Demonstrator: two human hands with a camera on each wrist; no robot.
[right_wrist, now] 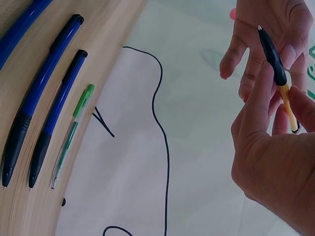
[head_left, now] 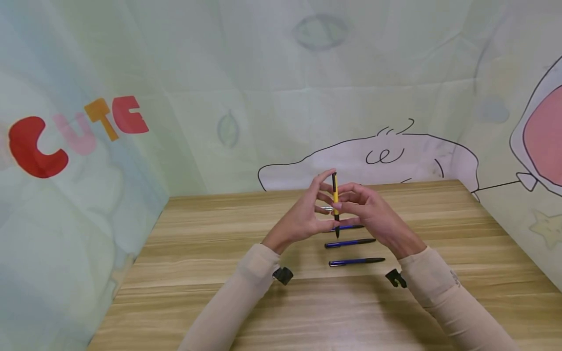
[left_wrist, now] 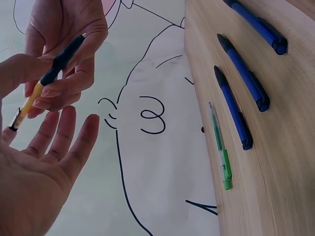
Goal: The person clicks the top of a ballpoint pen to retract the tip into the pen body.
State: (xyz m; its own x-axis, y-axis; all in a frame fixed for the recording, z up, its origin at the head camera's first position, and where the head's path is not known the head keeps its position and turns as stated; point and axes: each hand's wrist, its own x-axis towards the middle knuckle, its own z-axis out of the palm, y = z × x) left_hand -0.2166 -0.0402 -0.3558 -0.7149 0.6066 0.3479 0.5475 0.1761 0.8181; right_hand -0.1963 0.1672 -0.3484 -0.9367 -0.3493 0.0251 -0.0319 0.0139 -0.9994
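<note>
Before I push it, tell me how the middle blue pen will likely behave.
The middle blue pen may roll briefly, looking round-bodied, then probably catch on its clip. It's likely stiff, lying straight; its ridged dark grip should resist slipping.

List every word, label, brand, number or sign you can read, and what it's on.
"CUTE": coloured letters on the left wall.
Mark on the right sleeve: too small to read.
Green marks at the right wrist view's edge: cut off, unreadable.
No readable text on the yellow pen, blue pens or green pen.
</note>
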